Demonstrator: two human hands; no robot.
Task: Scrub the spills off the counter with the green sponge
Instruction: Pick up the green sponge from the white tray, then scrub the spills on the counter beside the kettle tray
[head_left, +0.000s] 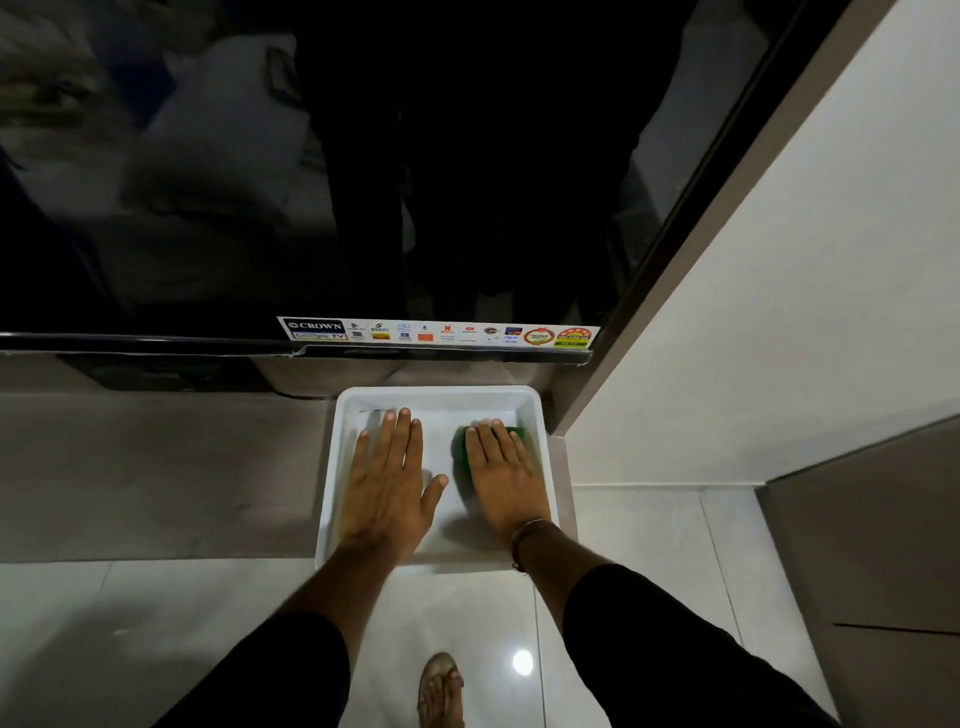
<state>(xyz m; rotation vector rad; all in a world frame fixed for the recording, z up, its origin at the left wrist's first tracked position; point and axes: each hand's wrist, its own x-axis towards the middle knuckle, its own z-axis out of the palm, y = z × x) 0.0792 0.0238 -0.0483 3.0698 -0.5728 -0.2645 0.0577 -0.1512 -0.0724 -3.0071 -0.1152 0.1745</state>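
Note:
A shallow white tray (540, 415) sits on the grey counter (156, 467) at its right end. My left hand (387, 480) lies flat, palm down, fingers spread, on the tray's floor at the left. My right hand (506, 475) presses palm down on the green sponge (460, 447) at the tray's right side; only the sponge's left edge and far corner show past the fingers. A thin dark mark (374, 411) runs along the tray's far inner edge, just beyond my left fingertips.
A large black TV (363, 182) with a sticker strip (441, 332) stands right behind the tray. A white wall (779, 286) closes off the right side. Glossy white floor tiles (130, 623) and my sandalled foot (441, 691) lie below the counter edge.

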